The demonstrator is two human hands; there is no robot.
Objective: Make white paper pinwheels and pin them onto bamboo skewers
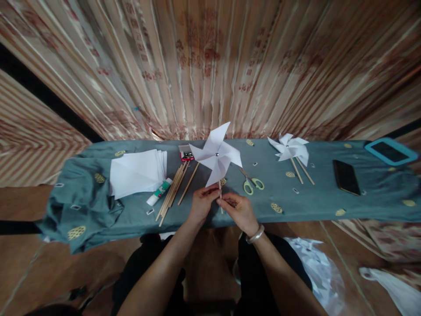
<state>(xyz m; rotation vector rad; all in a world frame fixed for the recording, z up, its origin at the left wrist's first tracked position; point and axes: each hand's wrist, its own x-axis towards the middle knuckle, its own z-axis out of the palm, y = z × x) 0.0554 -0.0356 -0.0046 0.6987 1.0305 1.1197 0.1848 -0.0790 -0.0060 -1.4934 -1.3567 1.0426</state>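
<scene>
A white paper pinwheel (217,154) with a silver pin at its centre stands up in front of me on a wooden stick. My left hand (204,199) pinches that stick just under the blades. Lower on the same stick, the fingers of my right hand (239,211) are closed around it; a bracelet sits on that wrist. Right of the pinwheel lie scissors (252,183) with yellow-green handles. To the left are a bundle of wooden sticks (173,193), a single stick (188,183) and a small red box (187,154) of metal pins.
A stack of white paper (136,173) and a green-and-white glue tube (159,192) lie at left. Finished pinwheels (290,148), a dark phone (346,177) and a blue-framed tablet (391,151) are at right. A green cloth (312,206) covers the table; a patterned curtain (210,66) hangs behind.
</scene>
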